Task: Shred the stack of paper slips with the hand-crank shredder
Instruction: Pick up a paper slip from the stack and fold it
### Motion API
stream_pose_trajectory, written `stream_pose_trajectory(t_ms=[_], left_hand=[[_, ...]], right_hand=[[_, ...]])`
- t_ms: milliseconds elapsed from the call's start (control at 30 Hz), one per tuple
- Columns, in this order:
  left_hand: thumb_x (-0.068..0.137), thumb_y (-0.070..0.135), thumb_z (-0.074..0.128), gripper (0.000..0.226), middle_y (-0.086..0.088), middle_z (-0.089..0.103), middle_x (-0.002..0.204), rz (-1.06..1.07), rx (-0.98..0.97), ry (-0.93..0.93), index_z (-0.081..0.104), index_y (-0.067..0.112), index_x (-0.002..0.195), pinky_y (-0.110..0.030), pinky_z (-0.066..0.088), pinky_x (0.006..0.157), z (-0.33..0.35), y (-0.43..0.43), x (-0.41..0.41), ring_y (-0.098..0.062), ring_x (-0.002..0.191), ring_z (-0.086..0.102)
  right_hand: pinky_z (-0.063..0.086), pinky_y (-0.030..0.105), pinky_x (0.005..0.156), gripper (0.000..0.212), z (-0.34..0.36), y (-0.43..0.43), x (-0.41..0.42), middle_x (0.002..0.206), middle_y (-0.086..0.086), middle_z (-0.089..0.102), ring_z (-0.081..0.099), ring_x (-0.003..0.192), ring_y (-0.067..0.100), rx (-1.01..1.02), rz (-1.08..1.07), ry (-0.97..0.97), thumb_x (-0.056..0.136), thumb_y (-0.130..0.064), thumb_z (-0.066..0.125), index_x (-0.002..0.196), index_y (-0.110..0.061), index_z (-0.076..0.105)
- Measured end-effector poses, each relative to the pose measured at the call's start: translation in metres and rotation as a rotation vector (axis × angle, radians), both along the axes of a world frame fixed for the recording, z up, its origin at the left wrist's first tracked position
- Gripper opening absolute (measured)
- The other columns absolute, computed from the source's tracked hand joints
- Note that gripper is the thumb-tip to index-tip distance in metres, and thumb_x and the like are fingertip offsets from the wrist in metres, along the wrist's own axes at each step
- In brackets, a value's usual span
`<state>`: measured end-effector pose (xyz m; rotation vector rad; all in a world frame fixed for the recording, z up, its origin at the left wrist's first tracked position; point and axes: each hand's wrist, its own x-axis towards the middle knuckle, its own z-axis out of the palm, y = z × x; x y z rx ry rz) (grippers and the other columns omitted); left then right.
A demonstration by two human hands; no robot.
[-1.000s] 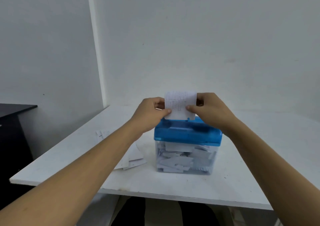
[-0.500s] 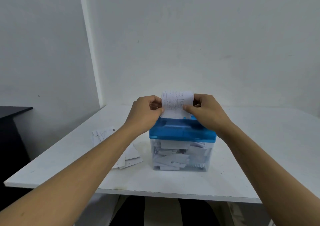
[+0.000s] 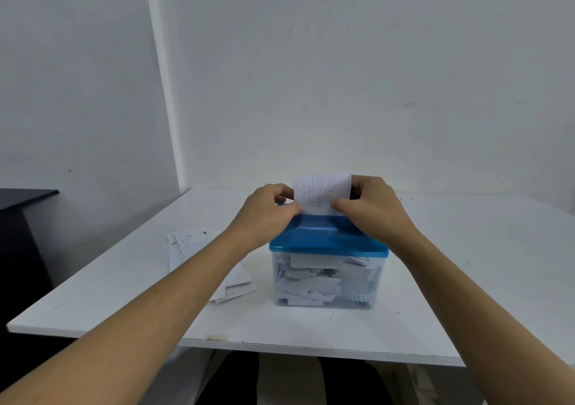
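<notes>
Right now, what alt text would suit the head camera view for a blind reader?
Two bare hands, left hand and right hand, pinch a printed white paper slip upright over the blue-lidded clear plastic shredder on a white table. More loose paper slips lie left of it.

Soft, even, cool light; faint shadows; wide-angle bending at edges; slightly soft focus
</notes>
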<state>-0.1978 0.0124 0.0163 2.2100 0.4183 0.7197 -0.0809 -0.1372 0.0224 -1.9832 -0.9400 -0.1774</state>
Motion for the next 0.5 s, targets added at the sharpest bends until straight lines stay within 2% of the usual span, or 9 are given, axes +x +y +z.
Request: stream_pose_trajectory(t_ms=[33, 100, 200, 267, 367, 433, 500], left_hand=[[0.097, 0.027, 0.063, 0.021, 0.007, 0.068, 0.115, -0.006, -0.027, -0.008, 0.068, 0.020, 0.116, -0.029, 0.049, 0.096, -0.001, -0.002, 0.002, -0.013, 0.110, 0.061], [0.097, 0.031, 0.063, 0.024, 0.009, 0.069, 0.114, -0.023, -0.082, -0.021, 0.069, 0.023, 0.118, -0.030, 0.050, 0.097, -0.002, -0.007, 0.006, -0.012, 0.108, 0.063], [0.097, 0.026, 0.061, 0.014, 0.011, 0.067, 0.108, -0.018, -0.064, -0.028, 0.066, 0.027, 0.110, -0.018, 0.049, 0.082, -0.006, -0.014, 0.013, -0.012, 0.102, 0.062], [0.097, 0.025, 0.060, 0.012, 0.010, 0.064, 0.108, 0.018, -0.016, -0.033, 0.062, 0.031, 0.107, -0.018, 0.047, 0.076, -0.010, -0.017, 0.014, -0.012, 0.099, 0.060], [0.098, 0.026, 0.059, 0.025, 0.011, 0.061, 0.115, 0.040, -0.025, -0.049, 0.062, 0.023, 0.122, -0.026, 0.050, 0.088, -0.017, -0.017, 0.016, -0.013, 0.104, 0.057], [0.098, 0.027, 0.060, 0.028, 0.013, 0.057, 0.114, 0.038, -0.017, -0.041, 0.061, 0.020, 0.125, -0.030, 0.052, 0.093, -0.018, -0.016, 0.016, -0.012, 0.103, 0.055], [0.097, 0.027, 0.060, 0.023, 0.013, 0.058, 0.112, 0.040, -0.028, -0.043, 0.060, 0.022, 0.120, -0.036, 0.052, 0.096, -0.019, -0.015, 0.017, -0.013, 0.103, 0.056]], right_hand=[[0.061, 0.033, 0.076, 0.016, 0.000, 0.000, 0.000, 0.097, -0.002, 0.070, 0.066, 0.083, 0.016, -0.005, -0.004, 0.002, 0.092, -0.021, 0.063, 0.104, -0.013, 0.068], [0.061, 0.036, 0.080, 0.015, 0.000, 0.000, 0.001, 0.098, 0.003, 0.071, 0.066, 0.083, 0.018, -0.011, -0.007, 0.006, 0.092, -0.022, 0.064, 0.103, -0.013, 0.068], [0.060, 0.029, 0.076, 0.015, -0.001, 0.000, 0.001, 0.101, 0.000, 0.071, 0.065, 0.083, 0.015, -0.020, -0.004, -0.008, 0.092, -0.022, 0.064, 0.105, -0.015, 0.068], [0.058, 0.026, 0.076, 0.020, 0.001, -0.001, 0.000, 0.101, -0.002, 0.071, 0.066, 0.085, 0.013, -0.035, 0.014, -0.008, 0.093, -0.027, 0.065, 0.109, -0.017, 0.069], [0.054, 0.029, 0.074, 0.027, 0.008, -0.010, 0.003, 0.094, -0.004, 0.072, 0.065, 0.083, 0.012, -0.031, 0.010, 0.006, 0.098, -0.040, 0.058, 0.103, -0.017, 0.071], [0.052, 0.023, 0.075, 0.023, 0.012, -0.024, 0.008, 0.098, -0.010, 0.070, 0.064, 0.089, 0.008, 0.036, -0.020, 0.013, 0.103, -0.035, 0.051, 0.105, -0.022, 0.069], [0.047, 0.013, 0.077, 0.025, 0.011, -0.041, 0.019, 0.103, -0.009, 0.070, 0.064, 0.095, 0.004, 0.121, -0.069, -0.021, 0.103, -0.014, 0.046, 0.109, -0.024, 0.068]])
